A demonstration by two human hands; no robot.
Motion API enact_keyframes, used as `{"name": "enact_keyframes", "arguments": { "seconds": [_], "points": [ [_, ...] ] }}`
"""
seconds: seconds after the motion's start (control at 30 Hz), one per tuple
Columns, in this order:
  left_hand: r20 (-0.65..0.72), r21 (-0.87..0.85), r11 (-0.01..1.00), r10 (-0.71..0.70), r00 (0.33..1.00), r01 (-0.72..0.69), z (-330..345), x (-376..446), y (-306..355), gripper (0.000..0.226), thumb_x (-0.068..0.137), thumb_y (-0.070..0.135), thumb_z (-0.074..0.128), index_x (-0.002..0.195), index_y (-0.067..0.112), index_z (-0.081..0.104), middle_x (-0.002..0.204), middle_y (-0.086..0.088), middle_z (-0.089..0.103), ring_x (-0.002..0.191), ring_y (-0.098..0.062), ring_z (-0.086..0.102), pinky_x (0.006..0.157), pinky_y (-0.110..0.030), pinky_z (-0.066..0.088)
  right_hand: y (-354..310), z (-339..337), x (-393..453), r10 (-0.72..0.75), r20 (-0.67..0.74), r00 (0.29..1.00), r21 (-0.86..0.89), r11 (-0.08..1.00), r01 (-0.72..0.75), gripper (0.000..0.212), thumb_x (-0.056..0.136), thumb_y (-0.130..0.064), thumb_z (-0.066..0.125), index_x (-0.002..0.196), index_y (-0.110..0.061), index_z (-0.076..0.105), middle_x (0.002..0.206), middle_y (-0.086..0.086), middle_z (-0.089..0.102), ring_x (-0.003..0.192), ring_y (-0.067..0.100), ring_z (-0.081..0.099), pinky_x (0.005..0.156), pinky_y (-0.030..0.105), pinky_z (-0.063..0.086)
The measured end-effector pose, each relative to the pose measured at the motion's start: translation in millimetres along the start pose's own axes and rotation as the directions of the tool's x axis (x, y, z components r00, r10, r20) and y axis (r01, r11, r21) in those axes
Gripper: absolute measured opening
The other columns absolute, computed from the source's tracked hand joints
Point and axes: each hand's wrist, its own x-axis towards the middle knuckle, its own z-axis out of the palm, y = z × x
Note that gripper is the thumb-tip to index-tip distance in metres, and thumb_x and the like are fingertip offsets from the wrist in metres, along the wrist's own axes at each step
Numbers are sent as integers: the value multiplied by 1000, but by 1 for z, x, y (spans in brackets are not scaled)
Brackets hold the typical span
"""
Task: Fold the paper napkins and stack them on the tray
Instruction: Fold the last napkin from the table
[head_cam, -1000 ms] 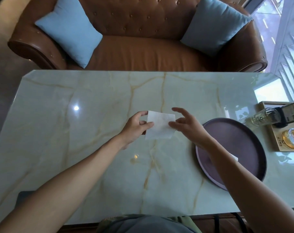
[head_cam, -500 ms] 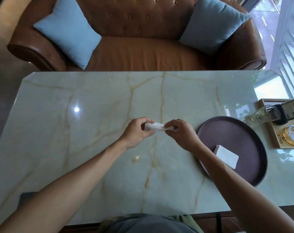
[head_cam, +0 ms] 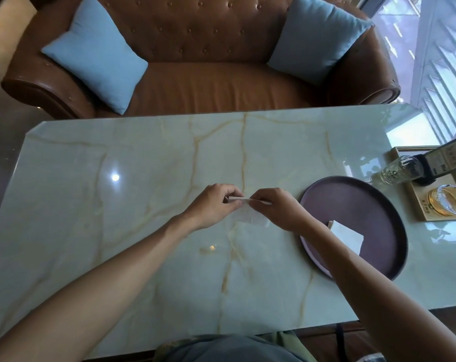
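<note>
While my L hand [head_cam: 211, 205] & R hand [head_cam: 276, 207] pinch the napkin [head_cam: 244, 200] (edge-on), another folded napkin [head_cam: 348, 235] lies on the tray [head_cam: 357, 205].

White napkin [head_cam: 244, 202] folded, edge-on; folded napkin stack [head_cam: 348, 236] on purple tray [head_cam: 357, 199].

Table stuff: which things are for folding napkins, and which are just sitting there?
For the job:
- napkin being folded, pinched by left hand and right hand
- folded napkin
- purple tray

Just sitting there:
- glass bottle
- wooden box
- blue cushions
- sofa
</note>
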Motion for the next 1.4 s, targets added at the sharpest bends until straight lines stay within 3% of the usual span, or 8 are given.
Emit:
{"name": "enact_keyframes", "arguments": {
  "seconds": [0.2,0.4,0.6,0.8,0.93,1.07,1.23,1.4],
  "points": [
    [-7,-199,980,-12,1000,10,13,13,11,14,96,31,67,90,21,75,69,16,64,63,-1,52,63,-18,41,12,-18,-9,-14,-29,999,50,999,15,28,99,-27,59,86,-6,71,82,18,68,69,15,50,66,37,45],
    [-48,-289,957,-48,998,32,35,25,17,17,97,32,65,88,21,75,74,10,66,70,-7,53,71,-28,42,42,-44,-31,59,-68,996,127,991,-50,17,98,-23,64,88,-18,77,75,-4,76,72,14,69,77,32,53],
    [31,-349,934,-75,997,81,61,44,31,19,98,29,66,92,14,75,82,5,70,77,-10,60,75,-32,47,101,-61,-65,250,-166,954,299,935,-193,20,96,-25,67,83,-15,78,78,0,77,64,5,66,66,24,49],
    [188,-319,943,-34,981,94,114,67,64,19,99,24,64,95,8,74,72,14,66,67,-2,57,65,-20,45,144,-52,-99,363,52,930,745,606,-279,37,93,-43,70,123,-20,70,116,-1,76,109,14,72,92,37,59],
    [261,-356,918,-81,962,174,156,84,79,16,98,22,65,102,8,73,87,0,73,77,-11,63,71,-28,51,169,-44,-108,473,1,881,849,466,-251,28,97,-15,67,115,7,69,97,7,72,85,14,72,75,26,60],
    [281,-309,897,-230,932,315,201,97,82,23,90,17,75,110,10,67,107,-11,77,95,-23,73,85,-37,58,199,-43,-120,571,-21,820,864,423,-272,19,96,-14,67,105,1,75,94,5,77,83,15,72,73,25,58],
    [248,-248,895,-312,917,371,254,111,89,12,90,6,73,99,6,66,94,-12,73,79,-16,67,67,-20,54,240,-49,-125,688,-60,723,845,421,-330,35,82,-33,74,91,1,72,83,4,70,79,18,62,75,35,49],
    [157,-92,949,-287,945,303,296,134,90,9,84,13,76,89,14,69,85,-8,73,76,-18,65,79,-37,57,268,-54,-122,771,-124,625,837,420,-352,17,89,-19,68,82,-5,73,70,-5,63,67,12,53,65,30,43]
  ]
}}
